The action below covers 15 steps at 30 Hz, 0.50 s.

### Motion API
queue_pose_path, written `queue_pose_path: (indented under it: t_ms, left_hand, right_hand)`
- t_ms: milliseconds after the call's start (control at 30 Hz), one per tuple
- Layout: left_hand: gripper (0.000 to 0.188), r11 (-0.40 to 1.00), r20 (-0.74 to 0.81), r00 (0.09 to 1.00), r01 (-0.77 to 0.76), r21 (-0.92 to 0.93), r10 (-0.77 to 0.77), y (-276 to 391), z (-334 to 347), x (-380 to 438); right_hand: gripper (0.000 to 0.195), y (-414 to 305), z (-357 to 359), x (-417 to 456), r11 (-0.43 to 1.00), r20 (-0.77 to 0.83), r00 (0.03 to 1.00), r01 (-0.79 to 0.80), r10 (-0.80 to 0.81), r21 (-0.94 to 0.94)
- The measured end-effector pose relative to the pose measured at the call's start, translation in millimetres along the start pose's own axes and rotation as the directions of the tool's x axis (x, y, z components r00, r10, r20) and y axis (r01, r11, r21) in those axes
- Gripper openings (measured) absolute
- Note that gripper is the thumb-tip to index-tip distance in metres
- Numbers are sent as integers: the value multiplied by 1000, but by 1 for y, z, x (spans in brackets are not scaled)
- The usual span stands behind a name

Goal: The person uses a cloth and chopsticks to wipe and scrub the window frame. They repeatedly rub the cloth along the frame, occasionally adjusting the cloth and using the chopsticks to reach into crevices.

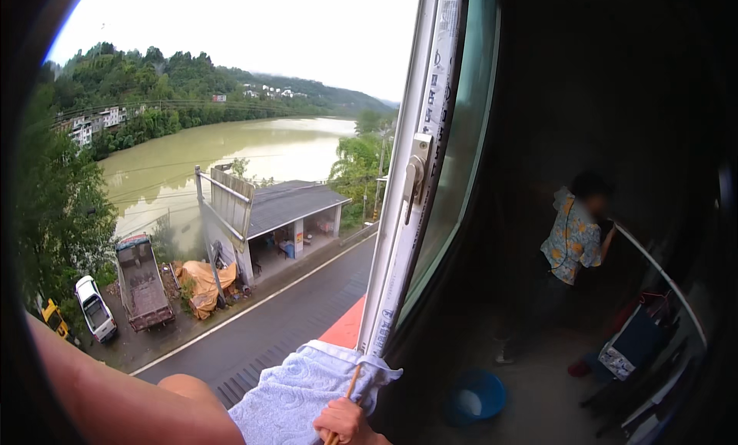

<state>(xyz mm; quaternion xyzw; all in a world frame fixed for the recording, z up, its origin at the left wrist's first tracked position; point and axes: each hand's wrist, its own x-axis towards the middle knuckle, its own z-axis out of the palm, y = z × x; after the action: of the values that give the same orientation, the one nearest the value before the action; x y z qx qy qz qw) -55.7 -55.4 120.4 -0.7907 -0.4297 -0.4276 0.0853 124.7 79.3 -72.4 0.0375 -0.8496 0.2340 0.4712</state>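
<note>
My right hand (340, 419), at the bottom of the view, is closed around thin wooden sticks (353, 381). Their upper ends lie against a pale lilac towel (294, 381), which is draped over the sill at the foot of a white window frame (398, 214). A metal handle (415, 177) is fixed to the frame. My left hand is out of view. A large bare limb (132, 387) crosses the lower left; whether it is arm or leg I cannot tell.
Outside, far below, are a road (277, 312), parked trucks (141, 283) and a roofed shed (294, 208). Indoors, a person in a floral top (568, 237) holds a long pale pole (663, 272). A blue basin (490, 394) stands on the dark floor beside other things.
</note>
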Motion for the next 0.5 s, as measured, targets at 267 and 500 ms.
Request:
queue_pose_path:
  t_ms: [267, 500]
  left_hand:
    - [35, 970, -172, 962, -184, 156, 210, 21, -4, 40]
    - [29, 943, -279, 914, -231, 239, 295, 36, -6, 64]
  right_hand:
    - [9, 2, -13, 15, 999, 17, 999, 33, -34, 40]
    - [11, 6, -5, 8, 997, 18, 999, 46, -48, 62]
